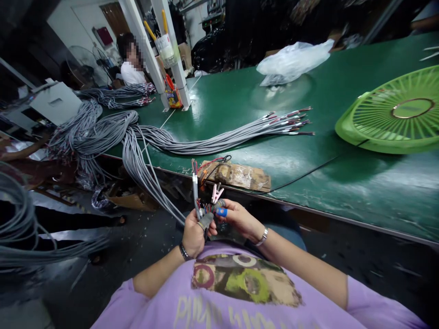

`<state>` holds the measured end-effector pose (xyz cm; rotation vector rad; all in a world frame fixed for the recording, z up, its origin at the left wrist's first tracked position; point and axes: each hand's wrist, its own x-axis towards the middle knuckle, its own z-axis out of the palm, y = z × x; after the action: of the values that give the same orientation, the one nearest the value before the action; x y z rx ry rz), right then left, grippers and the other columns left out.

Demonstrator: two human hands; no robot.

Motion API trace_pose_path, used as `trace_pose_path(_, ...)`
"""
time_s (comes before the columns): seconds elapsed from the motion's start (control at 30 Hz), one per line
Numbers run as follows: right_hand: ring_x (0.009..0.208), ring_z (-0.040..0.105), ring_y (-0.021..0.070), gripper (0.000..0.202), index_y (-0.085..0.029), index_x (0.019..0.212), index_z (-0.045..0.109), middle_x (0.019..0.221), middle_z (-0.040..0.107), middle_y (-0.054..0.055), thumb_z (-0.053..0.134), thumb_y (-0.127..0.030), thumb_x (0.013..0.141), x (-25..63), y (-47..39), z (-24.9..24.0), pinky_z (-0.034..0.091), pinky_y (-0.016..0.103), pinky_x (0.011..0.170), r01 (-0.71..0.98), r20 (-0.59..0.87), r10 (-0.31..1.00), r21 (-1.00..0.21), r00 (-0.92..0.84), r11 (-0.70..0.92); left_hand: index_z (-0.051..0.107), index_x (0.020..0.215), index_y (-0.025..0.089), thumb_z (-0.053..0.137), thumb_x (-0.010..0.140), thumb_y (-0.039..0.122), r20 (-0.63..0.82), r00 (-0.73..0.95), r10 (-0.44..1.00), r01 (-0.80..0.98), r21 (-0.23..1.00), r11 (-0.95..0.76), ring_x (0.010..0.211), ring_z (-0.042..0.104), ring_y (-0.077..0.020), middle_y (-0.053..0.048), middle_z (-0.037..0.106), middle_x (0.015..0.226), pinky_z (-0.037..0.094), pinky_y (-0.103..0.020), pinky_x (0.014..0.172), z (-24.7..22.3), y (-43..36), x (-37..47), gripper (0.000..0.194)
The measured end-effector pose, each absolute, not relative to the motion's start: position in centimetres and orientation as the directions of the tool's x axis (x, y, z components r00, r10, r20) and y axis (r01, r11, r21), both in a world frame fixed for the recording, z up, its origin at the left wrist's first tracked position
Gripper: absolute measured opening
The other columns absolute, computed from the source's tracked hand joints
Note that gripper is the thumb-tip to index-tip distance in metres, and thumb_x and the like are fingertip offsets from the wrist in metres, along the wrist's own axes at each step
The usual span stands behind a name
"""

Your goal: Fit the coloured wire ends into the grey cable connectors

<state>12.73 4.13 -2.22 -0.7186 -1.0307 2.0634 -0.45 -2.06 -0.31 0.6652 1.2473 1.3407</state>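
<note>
My left hand is closed around a grey cable, whose white-banded end with bare coloured wires stands up above the fingers. Thin coloured wires fan out between my two hands. My right hand has its fingertips pinched at these wires; blue tape wraps one finger, and dark covers sit on some fingertips of both hands. Exactly which wires the right fingers grip is too small to tell. Just beyond them, a pale pink clip sticks up by the table edge, near a worn wooden board.
Grey cables lie bundled across the green table, and more hang over its edge at left. A green fan stands at right, its black cord crossing the table. Behind are a plastic bag, white posts and a seated person.
</note>
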Motion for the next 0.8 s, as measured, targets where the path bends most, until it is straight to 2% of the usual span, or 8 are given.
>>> trace_pose_path(0.2, 0.053, 0.045, 0.0083, 0.031, -0.016, 0.070, 0.059, 0.060, 0.057, -0.003, 0.079, -0.038, 0.062, 12.6, 3.9, -1.7, 0.035, 0.024, 0.054, -0.321, -0.153, 0.810, -0.864, -0.566, -0.388, 0.051, 0.075, 0.017, 0.074, 0.066, 0.041, -0.281, -0.214, 0.936, -0.351, 0.916, 0.194, 0.036, 0.052, -0.0083, 0.004, 0.061, 0.051, 0.031, -0.016, 0.035, -0.5, -2.1, -0.5, 0.035)
trace_pose_path(0.33, 0.051, 0.044, 0.0074, 0.031, -0.015, 0.066, 0.058, 0.056, 0.055, -0.004, 0.080, -0.037, 0.060, 12.3, 3.8, -1.9, 0.033, 0.023, 0.053, -0.373, -0.181, 0.799, -0.811, -0.573, -0.452, 0.055, 0.075, 0.015, 0.074, 0.067, 0.039, -0.255, -0.207, 0.945, -0.372, 0.914, 0.165, 0.037, 0.053, -0.0083, 0.001, 0.064, 0.055, 0.031, -0.017, 0.036, -0.6, -2.1, -0.7, 0.031)
trace_pose_path(0.53, 0.049, 0.043, 0.0071, 0.028, -0.015, 0.063, 0.057, 0.054, 0.054, -0.003, 0.078, -0.033, 0.062, 12.1, 4.4, -2.7, 0.034, 0.022, 0.051, -0.412, -0.252, 0.763, -0.720, -0.595, -0.559, 0.062, 0.071, 0.011, 0.077, 0.062, 0.037, -0.209, -0.073, 0.975, -0.391, 0.906, 0.165, 0.041, 0.058, -0.0115, -0.006, 0.069, 0.063, 0.032, -0.019, 0.037, -0.4, -2.3, -1.2, 0.031)
trace_pose_path(0.67, 0.054, 0.047, 0.0087, 0.035, -0.017, 0.078, 0.061, 0.069, 0.060, 0.000, 0.069, -0.050, 0.070, 12.5, 5.7, -2.3, 0.041, 0.024, 0.054, -0.477, -0.305, 0.760, -0.630, -0.574, -0.613, 0.062, 0.070, 0.012, 0.079, 0.058, 0.035, -0.160, -0.098, 0.982, -0.432, 0.896, 0.102, 0.043, 0.060, -0.0120, -0.006, 0.070, 0.064, 0.034, -0.018, 0.037, 0.0, -2.3, -1.7, 0.031)
trace_pose_path(0.73, 0.055, 0.047, 0.0093, 0.040, -0.017, 0.080, 0.062, 0.072, 0.061, 0.001, 0.066, -0.056, 0.071, 12.6, 6.2, -1.9, 0.040, 0.024, 0.053, -0.434, -0.243, 0.785, -0.722, -0.569, -0.539, 0.064, 0.069, 0.013, 0.079, 0.058, 0.036, -0.121, -0.092, 0.988, -0.453, 0.889, 0.067, 0.044, 0.060, -0.0118, -0.006, 0.071, 0.065, 0.035, -0.018, 0.038, 0.1, -2.2, -1.9, 0.030)
trace_pose_path(0.8, 0.054, 0.045, 0.0094, 0.040, -0.017, 0.076, 0.063, 0.067, 0.059, 0.001, 0.066, -0.057, 0.071, 12.5, 6.4, -1.7, 0.037, 0.023, 0.051, -0.352, -0.151, 0.856, -0.866, -0.495, -0.356, 0.065, 0.070, 0.013, 0.078, 0.060, 0.035, -0.086, -0.085, 0.993, -0.471, 0.881, 0.036, 0.044, 0.061, -0.0115, -0.005, 0.071, 0.066, 0.036, -0.017, 0.038, 0.2, -1.9, -1.9, 0.027)
